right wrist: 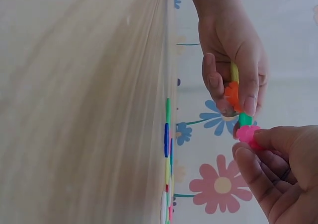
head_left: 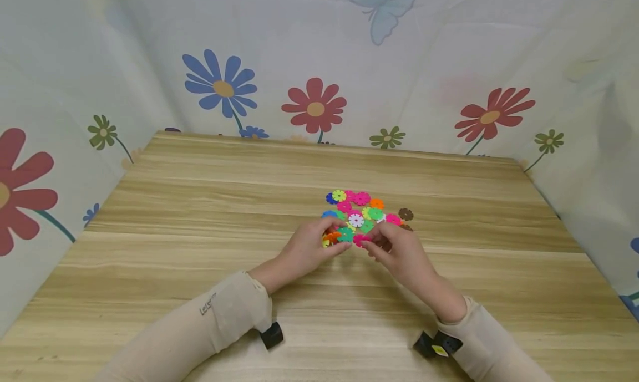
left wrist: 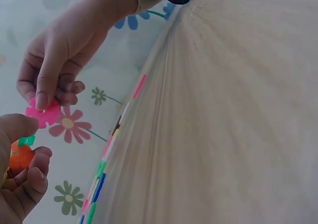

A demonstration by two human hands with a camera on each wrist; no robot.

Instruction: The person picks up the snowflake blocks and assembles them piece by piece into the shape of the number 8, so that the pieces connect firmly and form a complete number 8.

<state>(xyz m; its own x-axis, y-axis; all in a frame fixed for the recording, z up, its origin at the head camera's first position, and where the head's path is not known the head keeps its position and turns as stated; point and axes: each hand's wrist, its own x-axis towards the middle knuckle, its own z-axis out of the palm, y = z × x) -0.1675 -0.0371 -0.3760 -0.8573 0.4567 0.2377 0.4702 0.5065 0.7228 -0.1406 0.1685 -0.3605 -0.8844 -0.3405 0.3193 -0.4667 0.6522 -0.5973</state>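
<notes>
Above the wooden table, my left hand (head_left: pixel 308 244) holds a short chain of notched plastic snowflake discs. In the chain are a green disc (head_left: pixel 345 234), an orange disc (right wrist: pixel 231 95) and a yellow disc (right wrist: pixel 234 71), partly covered by the fingers. My right hand (head_left: pixel 403 255) pinches a pink snowflake disc (head_left: pixel 360 240) between thumb and fingers. That pink disc stands edge to edge with the green one in the right wrist view, and I cannot tell whether their notches interlock. Left thumb and fingertips lie close to the green disc.
Just beyond the hands, several loose snowflake discs lie spread on the table (head_left: pixel 209 204), among them a white disc (head_left: pixel 356 220), an orange disc (head_left: pixel 376 204) and a brown disc (head_left: pixel 406 214). A flower-printed curtain (head_left: pixel 424 77) hangs behind the table's far edge and along both sides.
</notes>
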